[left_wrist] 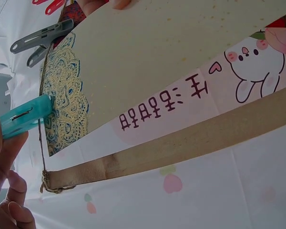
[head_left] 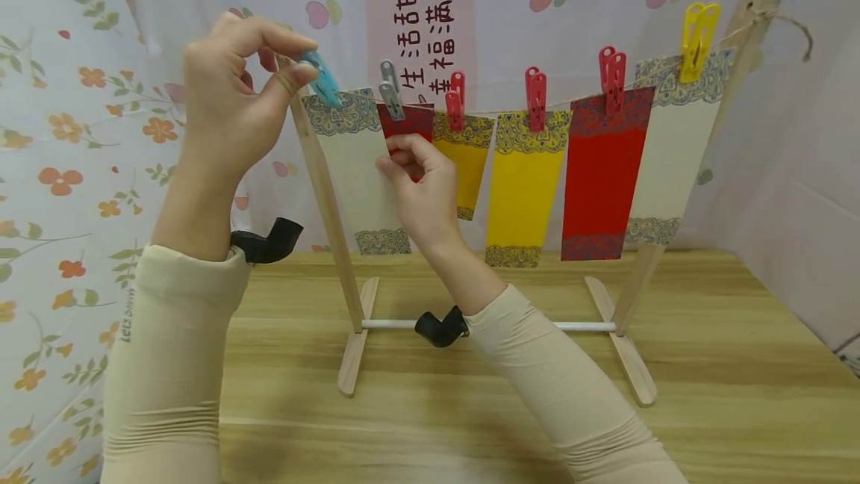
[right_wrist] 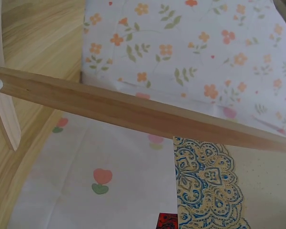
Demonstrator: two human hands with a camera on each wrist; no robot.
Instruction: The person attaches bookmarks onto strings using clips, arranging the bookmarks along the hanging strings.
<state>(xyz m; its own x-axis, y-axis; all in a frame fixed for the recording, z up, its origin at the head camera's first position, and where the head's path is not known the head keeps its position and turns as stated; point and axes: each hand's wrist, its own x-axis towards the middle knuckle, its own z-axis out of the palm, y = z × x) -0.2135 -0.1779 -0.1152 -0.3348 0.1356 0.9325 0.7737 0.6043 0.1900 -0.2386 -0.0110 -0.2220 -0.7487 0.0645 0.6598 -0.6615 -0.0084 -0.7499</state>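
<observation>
My left hand (head_left: 231, 92) pinches a teal clothespin (head_left: 322, 82) between thumb and fingers. The clothespin's tip sits at the patterned top of a cream paper strip (head_left: 356, 178), on the twine line. In the left wrist view the teal clothespin (left_wrist: 26, 117) overlaps the blue-and-gold lace border (left_wrist: 66, 95). With thumb and fingertips, my right hand (head_left: 430, 193) pinches the right edge of this strip. Right behind that hand hangs a red strip (head_left: 408, 124) under a grey clothespin (head_left: 391, 92). The right wrist view shows the cream strip's lower patterned end (right_wrist: 207, 186), but not the hand's fingers.
Two yellow strips, a larger red strip (head_left: 605, 178) and another cream strip (head_left: 678, 155) hang rightward under red clothespins and a yellow one (head_left: 699, 43). The wooden stand's left post (head_left: 329, 215) rises beside the near strip; a white rod (head_left: 584, 327) joins its feet on the table (head_left: 470, 424).
</observation>
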